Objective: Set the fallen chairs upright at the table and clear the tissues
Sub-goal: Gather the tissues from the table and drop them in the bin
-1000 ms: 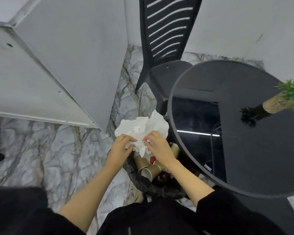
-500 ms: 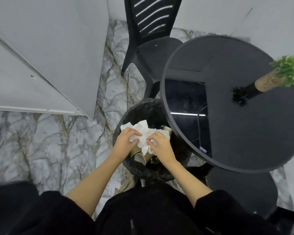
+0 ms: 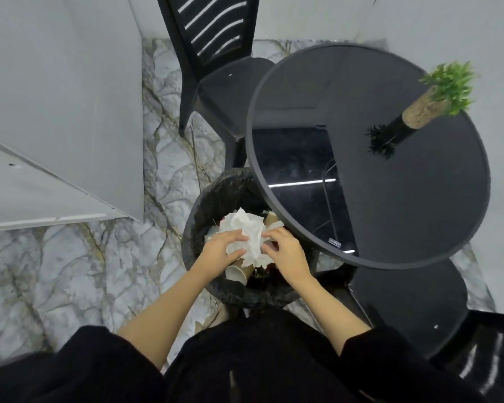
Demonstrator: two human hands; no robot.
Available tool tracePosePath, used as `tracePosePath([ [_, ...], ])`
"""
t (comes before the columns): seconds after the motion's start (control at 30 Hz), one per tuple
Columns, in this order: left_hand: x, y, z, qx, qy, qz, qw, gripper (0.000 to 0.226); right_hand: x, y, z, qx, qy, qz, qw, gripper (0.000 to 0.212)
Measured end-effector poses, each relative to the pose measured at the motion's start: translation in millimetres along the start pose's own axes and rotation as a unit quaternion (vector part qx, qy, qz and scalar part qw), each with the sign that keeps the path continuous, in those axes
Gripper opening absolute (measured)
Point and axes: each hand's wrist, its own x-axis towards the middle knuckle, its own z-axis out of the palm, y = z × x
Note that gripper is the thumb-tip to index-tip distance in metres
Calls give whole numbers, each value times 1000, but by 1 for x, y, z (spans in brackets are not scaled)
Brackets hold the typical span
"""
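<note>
A crumpled wad of white tissues [image 3: 246, 228] sits inside a round black-lined bin [image 3: 204, 196] on top of paper cups. My left hand [image 3: 220, 251] grips the wad's left side and my right hand [image 3: 285, 251] pinches its right side, both inside the bin's mouth. One black slatted chair [image 3: 218, 62] stands upright at the far side of the round black table [image 3: 405, 199]. A second black chair [image 3: 413, 309] stands upright at the table's near right, its seat partly under the tabletop.
A small potted green plant [image 3: 437, 97] stands on the table's right part. The bin is wedged between the far chair and the table edge. A grey cabinet corner [image 3: 128, 141] juts in at left. Marble floor [image 3: 70, 271] lies open to the left.
Both hands have carried the tissue wad down from above the bin into its mouth, onto the cups. The view has tilted so more of the table and near chair show.
</note>
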Motion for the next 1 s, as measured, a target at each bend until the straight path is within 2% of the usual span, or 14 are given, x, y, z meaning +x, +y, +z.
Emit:
tracePosePath([
  [0.3, -1, 15, -7, 12, 30, 25, 999, 23, -11, -11, -18, -21, 23, -52, 998, 26],
  [0.47, -5, 22, -12, 22, 18, 30, 999, 21, -20, -13, -32, -18, 57, -82, 995, 23],
  [0.67, 1, 41, -15, 1, 55, 76, 996, 21, -24, -12, -62, 41, 85, -115, 989, 20],
  [0.87, 29, 85, -22, 6, 68, 164, 984, 25, -11, 5, -118, 77, 184, -84, 976, 19],
  [1.0, 55, 125, -16, 41, 103, 205, 972, 26, 3, 26, -156, 73, 210, -41, 974, 23],
])
